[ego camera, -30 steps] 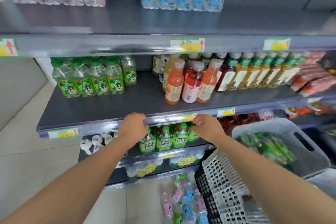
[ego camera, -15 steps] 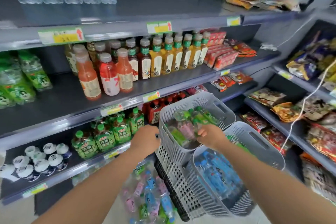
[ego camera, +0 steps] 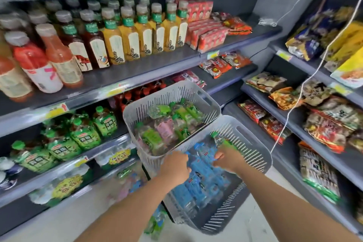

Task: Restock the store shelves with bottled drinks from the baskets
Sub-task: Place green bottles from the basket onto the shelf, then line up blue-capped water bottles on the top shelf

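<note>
The left grip (ego camera: 175,165) is reaching into the nearer grey basket (ego camera: 255,143), its fingers curling down onto the blue-labelled bottles (ego camera: 200,182) lying there; whether it is closing round one of them I cannot tell, since the picture is blurring at the fingertips. The right grip (ego camera: 227,158) is sitting just beside it in the same basket, fingers curling round a green-capped bottle (ego camera: 217,137) whose cap is pointing up and away from the knuckles. Directly beyond both grips, the farther grey basket (ego camera: 208,100) is resting higher, its near wall touching the nearer basket's far rim; it is holding a jumble of green and pink bottles (ego camera: 167,129) lying on their sides. To the left of the left grip, green-labelled bottles (ego camera: 84,137) are standing on a lower shelf (ego camera: 110,146); above them and well beyond the grip, orange and red juice bottles (ego camera: 59,59) and yellow tea bottles (ego camera: 129,41) are standing upright in rows. Below the left forearm, a few loose bottles (ego camera: 157,222) are lying on the floor. To the right of the right grip, snack packets (ego camera: 326,131) are filling the side shelves, and a white cord (ego camera: 294,104) is hanging across them.
</note>
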